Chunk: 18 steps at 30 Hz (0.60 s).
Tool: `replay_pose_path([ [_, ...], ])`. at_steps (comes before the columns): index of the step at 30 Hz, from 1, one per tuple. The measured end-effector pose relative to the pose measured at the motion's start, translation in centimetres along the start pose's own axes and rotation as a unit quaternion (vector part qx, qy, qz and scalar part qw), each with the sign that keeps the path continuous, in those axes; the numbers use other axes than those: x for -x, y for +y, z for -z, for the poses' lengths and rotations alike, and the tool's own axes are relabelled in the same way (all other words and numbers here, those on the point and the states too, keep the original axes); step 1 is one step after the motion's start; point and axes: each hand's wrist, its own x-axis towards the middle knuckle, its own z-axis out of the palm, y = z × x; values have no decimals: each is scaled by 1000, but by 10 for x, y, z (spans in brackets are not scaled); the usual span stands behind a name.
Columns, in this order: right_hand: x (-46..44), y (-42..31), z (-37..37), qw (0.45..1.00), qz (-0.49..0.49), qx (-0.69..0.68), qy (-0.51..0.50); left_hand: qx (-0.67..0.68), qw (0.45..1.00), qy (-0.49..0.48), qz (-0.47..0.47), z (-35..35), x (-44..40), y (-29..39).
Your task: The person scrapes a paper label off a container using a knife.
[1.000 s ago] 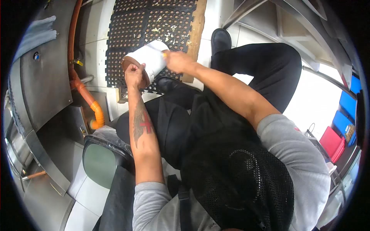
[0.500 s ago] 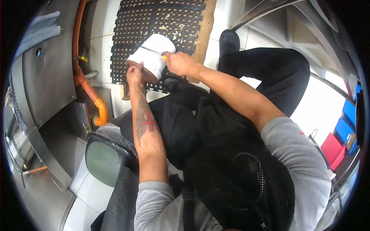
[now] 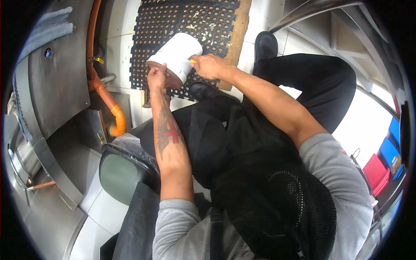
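Note:
A white cylindrical object [image 3: 177, 50] with a brown rim [image 3: 174, 79] lies tilted above the black mat. My left hand [image 3: 157, 78] pinches the brown rim at its near left end. On the right, my right hand [image 3: 209, 66] is closed round a small yellow thing [image 3: 193, 61], probably a handle, against the side of the white object. Whatever extends from the yellow part cannot be made out.
The perforated black mat [image 3: 151, 26], strewn with pale scraps, lies on a wooden board [image 3: 238, 32]. An orange pipe [image 3: 106, 97] and steel panels stand at left, beside a green-backed chair [image 3: 119, 175]. Red folders [image 3: 375, 173] and blue ones [image 3: 388, 148] are at far right.
The whole view has shifted, so the scene sits further right. My right hand has moved a little along the white object's side, while my left hand stays on the rim.

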Motion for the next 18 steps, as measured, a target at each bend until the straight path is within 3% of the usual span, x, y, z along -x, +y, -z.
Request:
replay_pose_path([
  [2, -8, -3, 1, 1000, -25, 8, 6, 13, 1000, 1, 1, 0, -3, -4],
  [4, -16, 2, -5, 998, 64, 6, 14, 24, 1000, -2, 3, 0, -4, -3],
  [5, -15, 0, 1, 998, 63, 5, 12, 13, 1000, -9, 3, 3, -7, -7],
  [7, -14, -8, 23, 995, -40, -56, -75, 3, 1000, -14, -1, 7, -13, -12],
  [9, -27, 2, 16, 993, -38, -72, -81, 1, 1000, -13, -22, 7, -11, -14],
  [11, -36, 13, 10, 949, -74, -263, -156, -5, 1000, -10, -7, 5, -6, -12],
  [12, -38, 15, 10, 950, -71, -261, -156, -9, 1000, -5, 7, 4, -3, -8],
  [14, -39, 19, 7, 983, -122, -131, -33, -7, 1000, -7, -11, 7, -9, -12],
  [18, -30, 25, 0, 990, -73, -111, 40, -37, 999, 0, -38, 7, -20, -23],
])
